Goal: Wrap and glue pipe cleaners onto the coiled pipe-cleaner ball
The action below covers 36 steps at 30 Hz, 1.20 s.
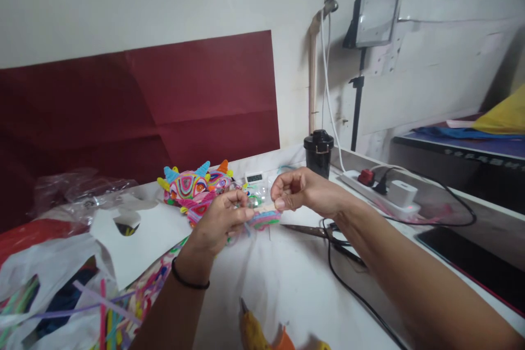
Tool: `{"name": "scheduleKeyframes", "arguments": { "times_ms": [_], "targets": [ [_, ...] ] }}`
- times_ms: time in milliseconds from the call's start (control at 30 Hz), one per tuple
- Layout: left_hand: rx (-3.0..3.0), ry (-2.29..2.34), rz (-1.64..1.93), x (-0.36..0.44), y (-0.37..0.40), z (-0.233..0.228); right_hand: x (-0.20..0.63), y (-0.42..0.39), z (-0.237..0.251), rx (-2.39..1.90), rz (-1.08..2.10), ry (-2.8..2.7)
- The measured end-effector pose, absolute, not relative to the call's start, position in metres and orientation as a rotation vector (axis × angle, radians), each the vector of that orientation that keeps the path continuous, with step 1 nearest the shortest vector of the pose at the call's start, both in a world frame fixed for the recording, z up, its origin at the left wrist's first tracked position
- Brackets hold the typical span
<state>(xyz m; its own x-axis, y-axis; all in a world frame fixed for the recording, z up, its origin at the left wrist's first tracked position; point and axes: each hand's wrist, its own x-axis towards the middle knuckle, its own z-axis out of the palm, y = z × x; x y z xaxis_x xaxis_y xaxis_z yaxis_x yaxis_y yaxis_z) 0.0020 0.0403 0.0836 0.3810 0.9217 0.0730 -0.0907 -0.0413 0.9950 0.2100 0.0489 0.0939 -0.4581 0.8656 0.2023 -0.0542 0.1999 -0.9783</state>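
Note:
My left hand [223, 219] pinches the left end of a small striped craft piece [266, 221] in pink, blue and green. The right end of this piece is between the thumb and fingers of my right hand [301, 192]. It is held up just above the white tabletop [229, 295]. Behind my left hand lie bright animal-like figures [188, 183] that look made of fuzzy chenille stems, with blue and orange horns. Scissors [307, 231] lie beneath my right wrist. A yellow tool with a pointed metal tip [252, 328] shows at the bottom edge.
Loose coloured chenille strips [151, 290] and a white cut-out sheet [143, 235] lie to the left. On the right are a power strip [381, 194], a black cable [348, 284] and a dark phone [471, 262]. A black lidded cup [319, 153] stands at the back.

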Motion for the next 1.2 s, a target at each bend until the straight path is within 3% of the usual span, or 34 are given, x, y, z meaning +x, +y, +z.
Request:
{"name": "scheduleKeyframes", "arguments": {
  "times_ms": [267, 633, 900, 1200],
  "targets": [
    [1.446, 0.803, 1.026, -0.001, 0.049, 0.073, 0.211, 0.048, 0.096, -0.837, 1.354, -1.613],
    [2.010, 1.142, 1.194, 0.008, 0.041, 0.074, 0.201, 0.053, 0.087, -0.926, 1.178, -1.704],
    [1.876, 1.175, 0.908, 0.011, 0.034, 0.077, 0.198, 0.058, 0.069, -0.940, 1.076, -1.806],
    [1.575, 1.169, 1.020, 0.014, 0.051, 0.077, 0.205, 0.055, 0.080, -0.900, 0.762, -1.843]
  ]
}}
